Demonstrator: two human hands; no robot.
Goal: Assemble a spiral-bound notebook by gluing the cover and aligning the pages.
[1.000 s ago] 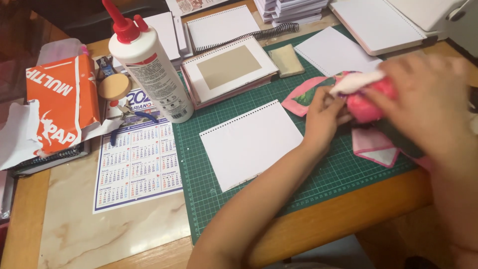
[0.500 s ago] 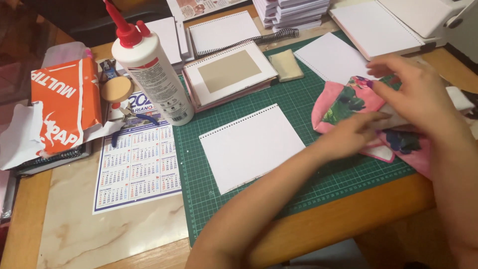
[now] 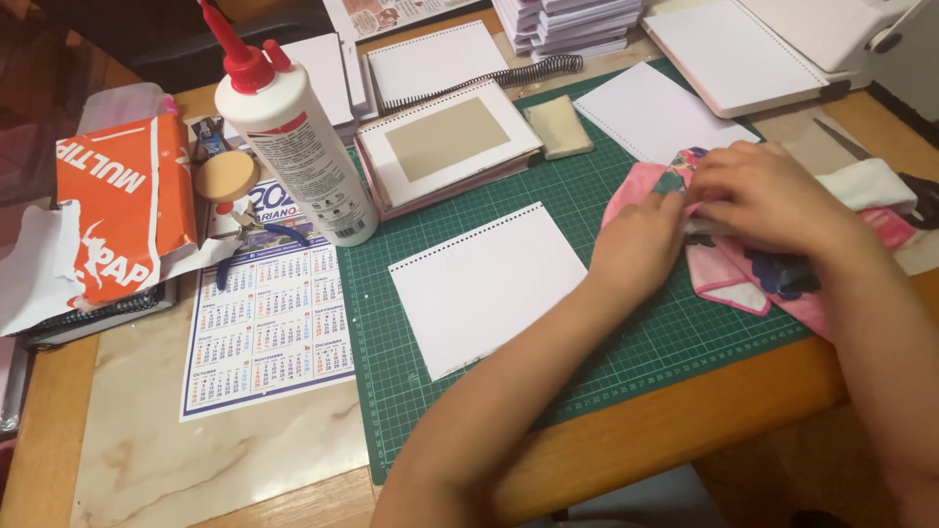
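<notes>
Table edge: I see the wooden table (image 3: 685,430) nearest the camera, with a marble-patterned mat (image 3: 196,460) on its left part.
Cutting mat: a green gridded cutting mat (image 3: 606,196) covers the middle of the table.
Left hand: my view shows the left hand (image 3: 641,249) resting palm down on the mat, fingertips touching the left edge of the pink cloth (image 3: 729,279); fingers bent, pressing rather than closing round it.
Right hand: the right hand (image 3: 768,191) lies on top of the same cloth, fingers curled down onto it; I cannot tell whether it pinches a fold, since the fingertips are hidden beneath the hand.
Pink cloth: it sits at the right of the mat, under both hands; a dark floral print shows in places, and most of its middle is covered.
Punched sheet: a white punched sheet (image 3: 484,284) lies flat on the mat, left of the hands, apart from them.
Calendar: a printed calendar (image 3: 269,328) lies on the marble mat, just beside the cutting mat.
Glue bottle: a white glue bottle (image 3: 298,156) with a red nozzle stands upright at the calendar's top edge.
Orange wrapper: a torn orange paper wrapper (image 3: 117,215) lies far left; its contents are not visible.
Framed cover: a white cover with a tan window (image 3: 445,142) lies behind the sheet.
Far edge: stacks of white paper (image 3: 567,20) are cut off by the frame.
</notes>
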